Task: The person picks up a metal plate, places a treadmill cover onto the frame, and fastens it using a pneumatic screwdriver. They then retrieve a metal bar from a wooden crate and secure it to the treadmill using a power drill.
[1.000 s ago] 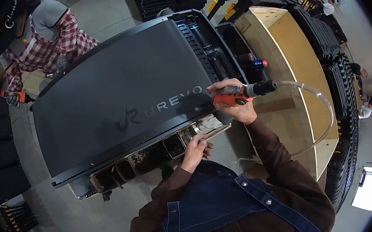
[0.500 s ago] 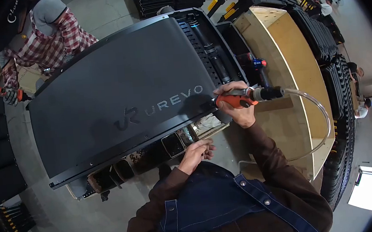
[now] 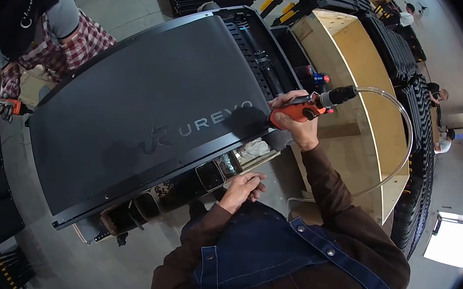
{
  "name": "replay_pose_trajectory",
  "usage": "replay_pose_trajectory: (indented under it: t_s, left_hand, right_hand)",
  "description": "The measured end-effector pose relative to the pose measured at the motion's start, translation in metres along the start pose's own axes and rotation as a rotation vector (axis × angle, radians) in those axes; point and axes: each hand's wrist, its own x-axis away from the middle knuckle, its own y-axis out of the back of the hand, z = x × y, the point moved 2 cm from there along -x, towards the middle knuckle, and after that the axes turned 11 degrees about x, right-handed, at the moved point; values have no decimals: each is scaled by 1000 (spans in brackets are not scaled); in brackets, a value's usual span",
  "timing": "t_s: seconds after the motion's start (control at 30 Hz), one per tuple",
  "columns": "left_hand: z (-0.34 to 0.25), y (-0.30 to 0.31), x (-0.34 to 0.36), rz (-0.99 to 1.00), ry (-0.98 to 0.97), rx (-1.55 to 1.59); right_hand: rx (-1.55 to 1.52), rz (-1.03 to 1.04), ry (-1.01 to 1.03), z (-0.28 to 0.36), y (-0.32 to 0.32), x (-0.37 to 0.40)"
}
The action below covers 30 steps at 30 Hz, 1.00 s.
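An orange air tool (image 3: 298, 110) is gripped in the right hand (image 3: 298, 129), with the fingers wrapped closed around its body. Its tip is held against the near right corner of a large black panel (image 3: 143, 91) marked UREVO. A clear hose (image 3: 404, 128) is attached to the rear of the tool and is looped out to the right and back down toward the person's side. The left hand (image 3: 241, 191) is held lower, just beside a tray of small compartments (image 3: 212, 175) seen under the near edge of the panel. Its fingers are loosely curled, and whether anything is pinched in them cannot be told. A plywood box (image 3: 357, 65) is seen just right of the panel, with stacked black panels (image 3: 401, 55) beyond it. At the far left corner a co-worker in a checked shirt (image 3: 74, 40) is seen, with another orange tool (image 3: 7, 103) held in a gloved hand.
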Motion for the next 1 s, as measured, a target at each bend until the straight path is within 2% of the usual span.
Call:
replay_pose_trajectory:
  t_s: [0.27, 0.6, 0.83, 0.9, 1.0]
  left_hand:
    - [-1, -3, -6, -23, -2, 82]
    - [-3, -1, -8, 35, -15, 72]
    - [-13, 3, -3, 0, -32, 58]
    - [-14, 4, -1, -1, -34, 51]
    - [-12, 7, 3, -24, -61, 55]
  right_hand:
    - [1, 14, 37, -1, -2, 5]
    - [48, 54, 48, -6, -3, 6]
    - [19, 58, 62, 1, -7, 4]
    - [100, 77, 46, 9, -10, 3]
    - [38, 139, 53, -1, -5, 6]
